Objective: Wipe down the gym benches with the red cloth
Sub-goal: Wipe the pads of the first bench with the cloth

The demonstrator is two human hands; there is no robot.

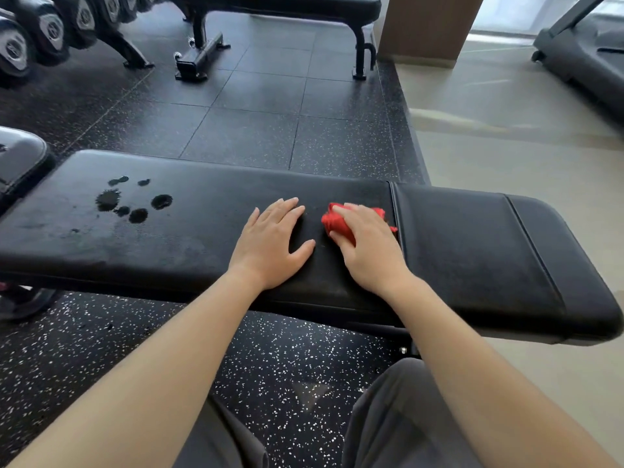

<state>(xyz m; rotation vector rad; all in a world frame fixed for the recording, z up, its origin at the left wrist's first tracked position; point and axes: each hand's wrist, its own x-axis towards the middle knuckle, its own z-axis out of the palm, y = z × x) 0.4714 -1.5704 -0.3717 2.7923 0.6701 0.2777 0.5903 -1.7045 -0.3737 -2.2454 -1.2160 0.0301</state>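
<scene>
Pressing red cloth onto bench, right hand; left hand flat.

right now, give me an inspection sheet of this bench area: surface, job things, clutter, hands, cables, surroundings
surface: long black padded vinyl gym bench; dark wet blotches near its left end
job's things: crumpled red cloth on the pad beside the seam, under the right hand
clutter: nothing seen
hands: left hand flat on the pad, fingers straight; right hand grips the cloth
cables: nothing seen
surroundings: second black bench beyond; rack of black dumbbells far left; grey treadmill far right; black speckled rubber floor tiles
</scene>
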